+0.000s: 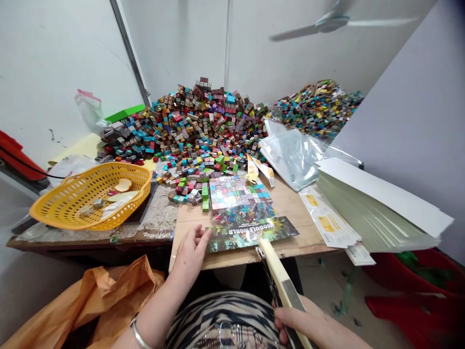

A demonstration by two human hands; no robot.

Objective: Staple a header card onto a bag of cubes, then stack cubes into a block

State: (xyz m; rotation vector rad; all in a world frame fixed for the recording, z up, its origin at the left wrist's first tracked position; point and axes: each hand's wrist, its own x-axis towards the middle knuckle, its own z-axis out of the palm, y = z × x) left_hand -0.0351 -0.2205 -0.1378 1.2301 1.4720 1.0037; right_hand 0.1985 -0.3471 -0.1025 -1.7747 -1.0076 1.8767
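In the head view, a clear bag of small patterned blocks (pixel 238 192) lies flat on a wooden board. A dark printed header card (pixel 254 234) lies across the near end of the bag, its lettering upside down to me. My left hand (pixel 191 249) has its fingers curled, with thumb and fingertips at the card's left edge. My right hand (pixel 296 320) is wrapped round the rear of a long cream-and-dark stapler (pixel 283 281). The stapler's front end meets the card's near edge. The fingers under the stapler are partly hidden.
Loose blocks (pixel 210 126) are heaped at the back. A yellow basket (pixel 47 206) sits left. Plastic bags (pixel 290 155), a stack of pale sheets (pixel 378 208) and staple packets (pixel 329 223) are at right. An orange sack (pixel 109 295) stands below left, a red tub (pixel 395 274) below right.
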